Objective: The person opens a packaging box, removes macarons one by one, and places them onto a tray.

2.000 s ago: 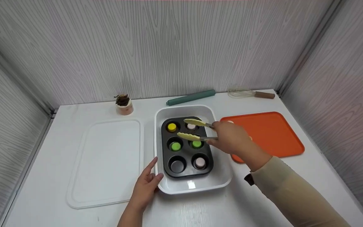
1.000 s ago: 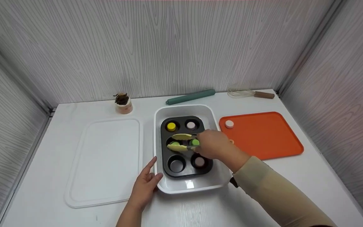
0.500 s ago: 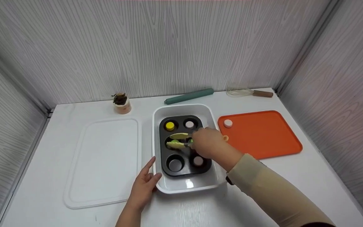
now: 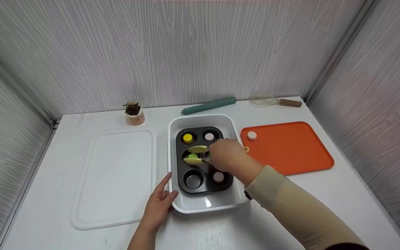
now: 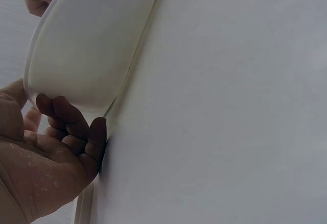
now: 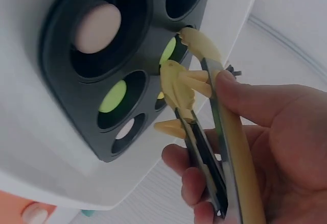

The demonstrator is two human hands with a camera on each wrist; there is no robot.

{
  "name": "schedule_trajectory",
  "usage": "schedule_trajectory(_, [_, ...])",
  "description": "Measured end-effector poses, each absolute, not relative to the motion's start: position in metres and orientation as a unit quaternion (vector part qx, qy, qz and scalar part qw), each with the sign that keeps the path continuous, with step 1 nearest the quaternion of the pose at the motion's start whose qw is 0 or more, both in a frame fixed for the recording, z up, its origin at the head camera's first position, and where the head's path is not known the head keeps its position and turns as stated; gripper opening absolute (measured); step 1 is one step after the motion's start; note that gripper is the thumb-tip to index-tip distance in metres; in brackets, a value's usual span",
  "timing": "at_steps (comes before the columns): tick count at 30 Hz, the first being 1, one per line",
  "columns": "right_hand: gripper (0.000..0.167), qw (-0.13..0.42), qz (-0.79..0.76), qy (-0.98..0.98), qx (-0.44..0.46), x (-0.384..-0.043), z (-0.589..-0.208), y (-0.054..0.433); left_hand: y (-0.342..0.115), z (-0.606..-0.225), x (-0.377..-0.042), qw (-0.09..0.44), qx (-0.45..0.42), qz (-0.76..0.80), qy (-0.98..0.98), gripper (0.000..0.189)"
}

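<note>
Five cups filled, one bare, your tongs around a green one.
Your right hand [image 4: 227, 154] grips the yellow-tipped metal tongs [image 4: 193, 161], tips straddling a lime-green round disc [image 4: 193, 156] in its cup (can't tell if they're pinching it). Your left hand [image 4: 158, 206] holds the white plastic tub [image 4: 207, 207] around the black metal muffin pan [image 4: 205, 185], left and nearer you than the tongs. I'd call it nearly done: the bare cup [image 4: 193, 180] sits just on your side of the tips, and one small white disc [image 4: 251, 135] waits right of your grip on the orange rectangular tray [image 4: 290, 151].
</note>
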State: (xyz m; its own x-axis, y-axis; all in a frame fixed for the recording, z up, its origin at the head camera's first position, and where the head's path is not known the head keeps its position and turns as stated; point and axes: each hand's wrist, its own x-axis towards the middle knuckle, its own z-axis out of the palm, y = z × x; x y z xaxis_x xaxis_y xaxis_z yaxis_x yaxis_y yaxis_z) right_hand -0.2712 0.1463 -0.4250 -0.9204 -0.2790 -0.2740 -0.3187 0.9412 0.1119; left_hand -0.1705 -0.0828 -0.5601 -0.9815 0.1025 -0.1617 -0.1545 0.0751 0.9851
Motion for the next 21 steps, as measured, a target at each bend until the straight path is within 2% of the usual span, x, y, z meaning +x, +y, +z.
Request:
schedule_trajectory(6, [0.029, 0.129, 0.106, 0.973, -0.161, -0.2709, -0.4241, 0.1374, -0.0815, -0.5611, -0.1698, 0.095, -0.015, 0.684, 0.723, 0.068])
schedule_trajectory(21, [0.033, 0.133, 0.047, 0.979, -0.144, -0.2735, -0.4281, 0.1466, -0.0841, -0.5589, -0.1693, 0.087, -0.013, 0.688, 0.72, 0.068])
